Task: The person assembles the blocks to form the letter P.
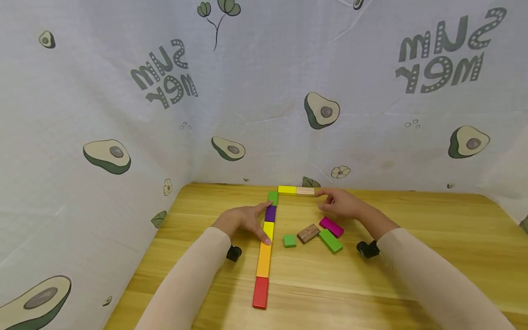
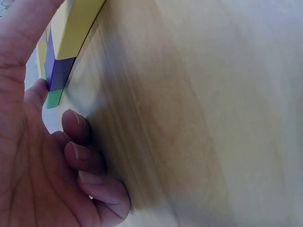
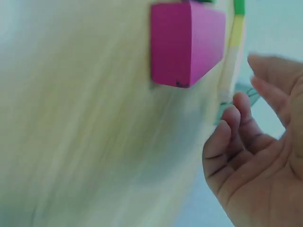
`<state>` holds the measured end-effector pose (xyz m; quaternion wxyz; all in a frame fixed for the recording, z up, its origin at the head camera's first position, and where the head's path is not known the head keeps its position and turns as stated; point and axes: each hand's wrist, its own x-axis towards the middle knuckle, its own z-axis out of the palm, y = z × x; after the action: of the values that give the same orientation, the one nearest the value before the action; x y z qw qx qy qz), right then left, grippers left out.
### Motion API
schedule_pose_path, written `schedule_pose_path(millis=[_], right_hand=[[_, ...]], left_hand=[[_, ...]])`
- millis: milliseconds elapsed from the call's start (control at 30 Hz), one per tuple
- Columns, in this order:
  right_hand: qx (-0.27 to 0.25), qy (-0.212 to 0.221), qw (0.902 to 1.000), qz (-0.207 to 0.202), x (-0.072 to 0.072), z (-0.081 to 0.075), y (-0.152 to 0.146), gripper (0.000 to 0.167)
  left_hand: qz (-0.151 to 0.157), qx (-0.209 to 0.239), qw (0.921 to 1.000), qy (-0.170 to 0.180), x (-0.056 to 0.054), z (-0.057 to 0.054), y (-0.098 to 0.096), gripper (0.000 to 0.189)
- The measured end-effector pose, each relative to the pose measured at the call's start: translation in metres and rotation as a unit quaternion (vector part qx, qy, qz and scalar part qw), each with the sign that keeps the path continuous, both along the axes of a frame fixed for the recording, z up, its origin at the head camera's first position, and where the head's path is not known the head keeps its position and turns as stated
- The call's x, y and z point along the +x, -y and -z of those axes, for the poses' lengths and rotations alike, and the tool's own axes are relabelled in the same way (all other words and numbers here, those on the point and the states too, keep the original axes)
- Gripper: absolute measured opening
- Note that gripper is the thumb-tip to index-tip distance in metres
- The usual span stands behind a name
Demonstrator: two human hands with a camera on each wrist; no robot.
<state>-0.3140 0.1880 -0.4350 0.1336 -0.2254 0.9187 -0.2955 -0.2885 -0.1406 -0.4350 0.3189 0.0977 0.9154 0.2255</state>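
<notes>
A row of flat blocks runs away from the front: red (image 1: 261, 292), orange (image 1: 264, 260), yellow (image 1: 269, 228), purple (image 1: 270, 213) and green (image 1: 273, 198). From its far end, another yellow block (image 1: 287, 190) and a pale striped wood block (image 1: 305, 191) extend to the right. My left hand (image 1: 243, 219) touches the row, index finger near the green-purple joint and thumb at the yellow block; its other fingers curl against the table in the left wrist view. At the striped block's right end is my right hand (image 1: 344, 204), index finger extended, other fingers bent, holding nothing.
Right of the row lie a small green block (image 1: 289, 241), a brown wood block (image 1: 308, 233), a longer green block (image 1: 331, 241) and a magenta block (image 1: 331, 227). A white printed cloth (image 1: 264, 105) hangs behind and left of the wooden table (image 1: 350, 293).
</notes>
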Motion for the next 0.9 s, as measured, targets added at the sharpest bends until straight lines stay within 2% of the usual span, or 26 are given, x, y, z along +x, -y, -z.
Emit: schedule_pose_path(millis=[100,200,300,400,533,667,900], right_hand=[[0.043,0.029,0.9985,-0.02,0.017,-0.009,-0.004,0.043],[0.082,0.076,0.9933,-0.03,0.034,-0.015,-0.011,0.053],[0.082,0.118,0.9887,-0.043,0.044,-0.013,-0.02,0.069],[0.077,0.124,0.9883,-0.047,0.047,-0.008,-0.026,0.072],[0.079,0.094,0.9912,-0.048,0.043,-0.005,-0.029,0.069],[0.076,0.085,0.9923,-0.049,0.033,-0.004,-0.028,0.064],[0.03,0.03,0.9988,0.022,0.006,0.005,-0.018,0.065]], left_hand=[[0.0,-0.003,1.0,-0.002,0.0,-0.001,0.0,0.13],[0.0,-0.001,1.0,-0.001,-0.001,-0.001,-0.001,0.131],[0.003,-0.004,1.0,-0.002,-0.002,0.001,-0.001,0.132],[0.002,-0.004,1.0,-0.002,-0.002,0.002,-0.001,0.132],[-0.001,-0.001,1.0,-0.002,0.0,0.0,0.0,0.131],[-0.002,-0.002,1.0,-0.002,-0.001,0.0,-0.001,0.131],[-0.002,-0.004,1.0,-0.004,0.0,0.0,-0.001,0.131]])
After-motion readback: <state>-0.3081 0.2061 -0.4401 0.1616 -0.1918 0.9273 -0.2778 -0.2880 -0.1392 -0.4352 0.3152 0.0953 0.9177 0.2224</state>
